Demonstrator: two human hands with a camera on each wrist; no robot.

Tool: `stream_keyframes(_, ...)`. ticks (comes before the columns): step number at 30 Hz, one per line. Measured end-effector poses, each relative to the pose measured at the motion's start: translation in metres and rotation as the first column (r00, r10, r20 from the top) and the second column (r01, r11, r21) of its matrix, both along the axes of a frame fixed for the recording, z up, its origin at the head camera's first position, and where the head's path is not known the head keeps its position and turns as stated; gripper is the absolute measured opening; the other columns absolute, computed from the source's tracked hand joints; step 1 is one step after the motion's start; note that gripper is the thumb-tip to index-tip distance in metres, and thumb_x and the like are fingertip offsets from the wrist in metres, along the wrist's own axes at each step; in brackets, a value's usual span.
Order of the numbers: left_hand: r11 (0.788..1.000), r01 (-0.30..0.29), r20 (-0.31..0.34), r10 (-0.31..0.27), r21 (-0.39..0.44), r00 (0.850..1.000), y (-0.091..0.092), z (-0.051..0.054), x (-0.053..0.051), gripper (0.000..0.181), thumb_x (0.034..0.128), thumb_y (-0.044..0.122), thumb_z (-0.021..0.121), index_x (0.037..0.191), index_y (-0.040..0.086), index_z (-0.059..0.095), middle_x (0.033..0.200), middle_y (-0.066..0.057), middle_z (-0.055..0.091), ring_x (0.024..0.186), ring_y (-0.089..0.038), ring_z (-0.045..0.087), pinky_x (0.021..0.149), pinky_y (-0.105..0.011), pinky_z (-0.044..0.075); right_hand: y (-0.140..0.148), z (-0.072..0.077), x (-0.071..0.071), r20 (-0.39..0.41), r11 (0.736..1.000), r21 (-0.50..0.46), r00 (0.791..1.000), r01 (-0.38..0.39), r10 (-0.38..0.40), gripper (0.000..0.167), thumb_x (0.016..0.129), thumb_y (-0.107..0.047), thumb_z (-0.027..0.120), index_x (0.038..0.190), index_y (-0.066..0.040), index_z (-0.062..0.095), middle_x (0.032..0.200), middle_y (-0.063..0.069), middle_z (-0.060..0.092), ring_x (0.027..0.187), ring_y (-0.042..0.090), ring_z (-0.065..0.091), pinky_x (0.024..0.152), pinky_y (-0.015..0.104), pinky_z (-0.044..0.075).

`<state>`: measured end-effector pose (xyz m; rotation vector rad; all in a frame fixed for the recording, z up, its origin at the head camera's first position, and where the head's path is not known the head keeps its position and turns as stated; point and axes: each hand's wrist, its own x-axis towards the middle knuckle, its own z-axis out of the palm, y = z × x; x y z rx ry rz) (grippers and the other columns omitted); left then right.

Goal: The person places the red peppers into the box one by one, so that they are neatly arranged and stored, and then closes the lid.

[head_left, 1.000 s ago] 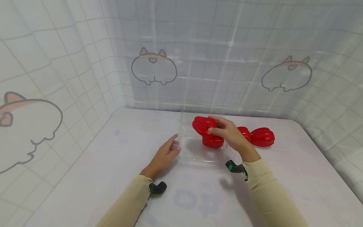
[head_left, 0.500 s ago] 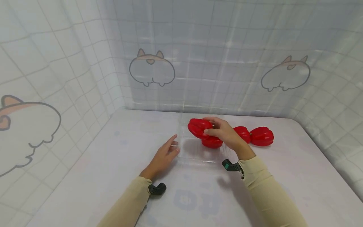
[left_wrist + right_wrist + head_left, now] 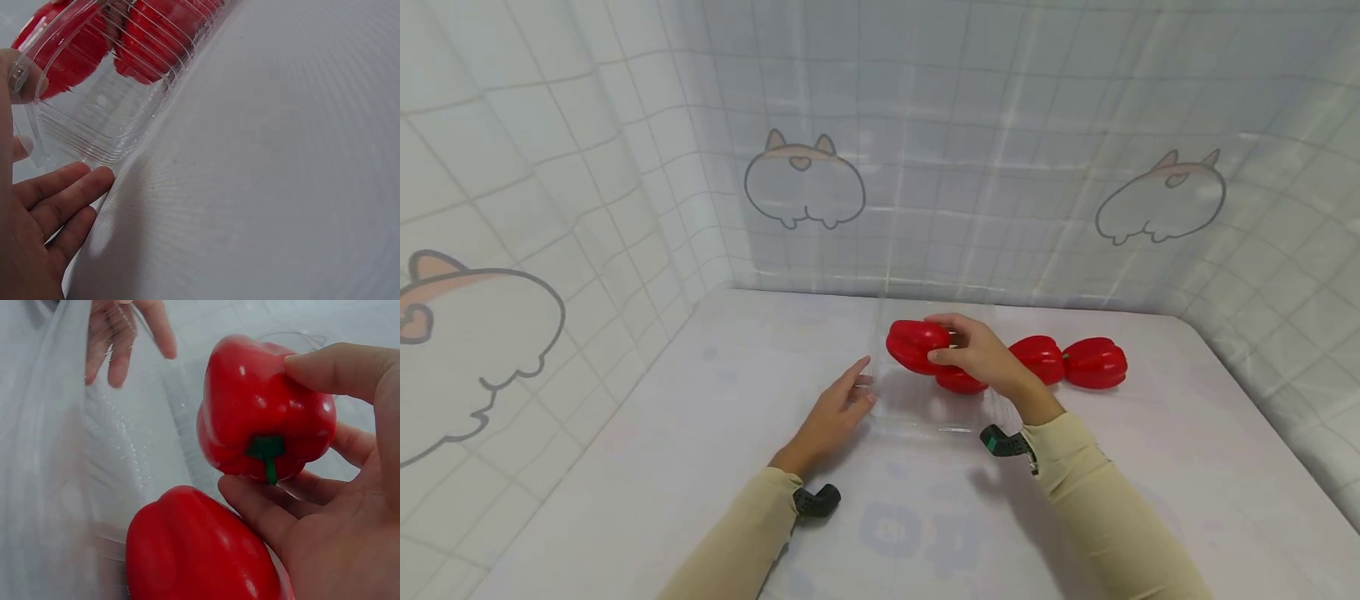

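Note:
My right hand pinches a red bell pepper between thumb and fingers, over a clear plastic container. In the right wrist view this bell pepper shows a green stem. A second red bell pepper sits inside the container, just below and right of the held one; in the right wrist view it is the lower pepper. At the container's left side is my left hand, its fingers extended. In the left wrist view the left hand's fingers lie close to the container's wall.
Two more red bell peppers, one nearer and one farther right, lie on the white tabletop right of the container. White grid-patterned curtains enclose the back and sides.
My right hand has carried the held bell pepper to the left and slightly down over the container. The left hand stays beside the container.

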<state>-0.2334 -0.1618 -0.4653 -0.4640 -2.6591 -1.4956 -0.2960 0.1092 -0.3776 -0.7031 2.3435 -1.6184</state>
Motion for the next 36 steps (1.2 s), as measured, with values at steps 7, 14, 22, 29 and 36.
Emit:
stream_keyframes(7, 1.000, -0.001, -0.007, 0.001, -0.001, 1.000, 0.000, -0.001, -0.001, 0.063, 0.1018, 0.022, 0.056, 0.159, 0.016, 0.030, 0.137, -0.007, 0.058, 0.118, -0.022, 0.060, 0.105, -0.052, 0.044, -0.009, -0.002, -0.003, -0.066, 0.999, 0.053, 0.998, 0.012, -0.008, 0.058, 0.086, -0.019, 0.077, 0.140, -0.018, 0.054, 0.129, 0.006, 0.059, 0.118, 0.031, 0.056, 0.084, 0.043, 0.058)
stream_keyframes(14, 1.000, -0.014, 0.012, 0.014, 0.002, 1.000, 0.000, -0.002, -0.001, 0.063, 0.1015, 0.024, 0.057, 0.159, 0.019, 0.030, 0.138, -0.006, 0.058, 0.117, -0.021, 0.060, 0.103, -0.051, 0.046, -0.019, -0.003, -0.001, -0.155, 0.988, 0.150, 0.988, 0.045, -0.022, 0.060, 0.084, -0.015, 0.077, 0.139, -0.017, 0.054, 0.134, 0.007, 0.055, 0.121, 0.031, 0.054, 0.087, 0.044, 0.057)
stream_keyframes(22, 1.000, 0.002, 0.004, -0.002, 0.009, 1.000, -0.001, -0.003, -0.002, 0.063, 0.1017, 0.025, 0.057, 0.159, 0.018, 0.030, 0.137, -0.005, 0.058, 0.116, -0.019, 0.061, 0.104, -0.050, 0.046, -0.030, -0.006, -0.001, -0.343, 0.954, 0.298, 0.937, 0.041, 0.067, 0.058, 0.083, -0.008, 0.075, 0.137, -0.012, 0.055, 0.138, 0.006, 0.052, 0.119, 0.025, 0.052, 0.090, 0.041, 0.056)
stream_keyframes(29, 1.000, 0.007, 0.015, -0.007, 0.008, 1.000, -0.001, -0.003, -0.002, 0.064, 0.1010, 0.027, 0.058, 0.159, 0.021, 0.030, 0.139, -0.005, 0.057, 0.117, -0.020, 0.060, 0.103, -0.051, 0.046, -0.033, -0.009, -0.001, -0.323, 0.931, 0.361, 0.943, 0.047, 0.077, 0.059, 0.082, -0.010, 0.077, 0.137, -0.014, 0.056, 0.140, 0.007, 0.049, 0.122, 0.026, 0.049, 0.089, 0.044, 0.056)
stream_keyframes(36, 1.000, 0.002, 0.024, -0.002, 0.007, 1.000, -0.001, -0.001, -0.001, 0.064, 0.1008, 0.028, 0.057, 0.159, 0.024, 0.030, 0.139, -0.006, 0.057, 0.117, -0.019, 0.060, 0.103, -0.051, 0.046, -0.035, -0.011, -0.002, -0.331, 0.911, 0.410, 0.938, 0.045, 0.102, 0.054, 0.084, -0.011, 0.074, 0.136, -0.014, 0.058, 0.138, 0.006, 0.053, 0.121, 0.025, 0.052, 0.091, 0.043, 0.056)
